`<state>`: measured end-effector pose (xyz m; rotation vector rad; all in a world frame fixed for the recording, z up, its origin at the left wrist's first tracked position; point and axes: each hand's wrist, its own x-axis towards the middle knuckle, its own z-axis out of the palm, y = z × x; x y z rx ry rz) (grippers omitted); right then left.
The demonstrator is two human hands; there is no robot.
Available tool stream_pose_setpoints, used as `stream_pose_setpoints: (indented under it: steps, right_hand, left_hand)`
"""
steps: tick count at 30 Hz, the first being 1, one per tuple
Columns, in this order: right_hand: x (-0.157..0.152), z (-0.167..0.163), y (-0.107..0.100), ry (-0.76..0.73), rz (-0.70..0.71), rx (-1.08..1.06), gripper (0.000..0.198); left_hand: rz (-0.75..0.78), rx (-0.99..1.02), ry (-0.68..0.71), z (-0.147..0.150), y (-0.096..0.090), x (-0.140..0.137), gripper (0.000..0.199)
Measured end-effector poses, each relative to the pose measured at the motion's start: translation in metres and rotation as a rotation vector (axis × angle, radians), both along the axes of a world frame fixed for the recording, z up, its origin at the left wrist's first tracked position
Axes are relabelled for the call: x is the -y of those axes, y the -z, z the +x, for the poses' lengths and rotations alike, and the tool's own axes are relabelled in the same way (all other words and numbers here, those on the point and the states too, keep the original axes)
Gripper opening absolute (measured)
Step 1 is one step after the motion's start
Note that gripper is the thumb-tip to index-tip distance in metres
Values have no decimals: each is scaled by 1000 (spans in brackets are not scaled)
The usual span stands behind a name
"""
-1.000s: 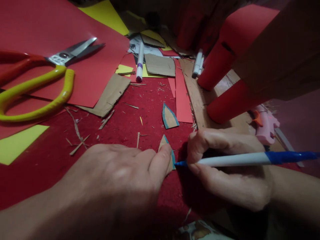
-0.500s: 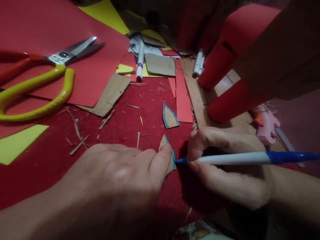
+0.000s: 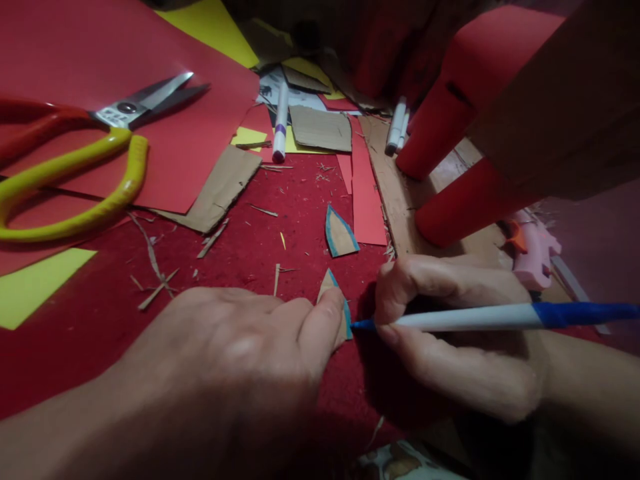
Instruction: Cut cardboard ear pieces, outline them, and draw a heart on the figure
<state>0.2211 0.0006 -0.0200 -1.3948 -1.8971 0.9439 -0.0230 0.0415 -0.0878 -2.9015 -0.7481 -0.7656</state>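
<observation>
The cardboard piece you are working on lies on the red surface in front of you, its pointed end facing away and a blue band along its right edge. Your left hand holds it there, one digit pressed flat on top and covering its middle; your other left fingers are curled in and mostly hidden. Your right hand grasps a white pen with a blue end, pinched close to its blue tip. That tip sits at the lower part of the blue band, though you can't tell from here whether it touches the card or stops just beside it. Just beyond your piece lies a second cutout, similarly pointed and bordered in blue on its two long sides. Past it, to the right, is a red paper strip, and farther off a cardboard scrap with a white marker beside it. Thin cardboard slivers are scattered over the red surface. On your left, open-bladed scissors with red and yellow handles rest on a large red sheet, near a yellow paper piece. On your right, red tubes stand at a slant beyond your hand, and a pink tool with an orange part lies near them.
</observation>
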Motion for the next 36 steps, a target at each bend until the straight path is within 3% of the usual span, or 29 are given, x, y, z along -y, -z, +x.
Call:
stream_pose_setpoints:
  steps: [12, 21, 28, 31, 36]
  right_hand:
    - [0, 0, 2, -36, -13, -66, 22]
    - [0, 0, 1, -35, -29, -57, 23]
    - [-1, 2, 8, -58, 43, -100, 23]
    - [-1, 1, 5, -68, 7, -63, 23]
    - [1, -2, 2, -32, -23, -99, 22]
  left_hand:
    - [-30, -24, 20, 1, -5, -1, 42]
    - [47, 89, 26, 1, 10, -5, 47]
    - [-32, -16, 57, 0, -1, -5, 46]
    - [42, 66, 24, 1, 5, -5, 41]
    - [30, 94, 33, 3, 13, -7, 45]
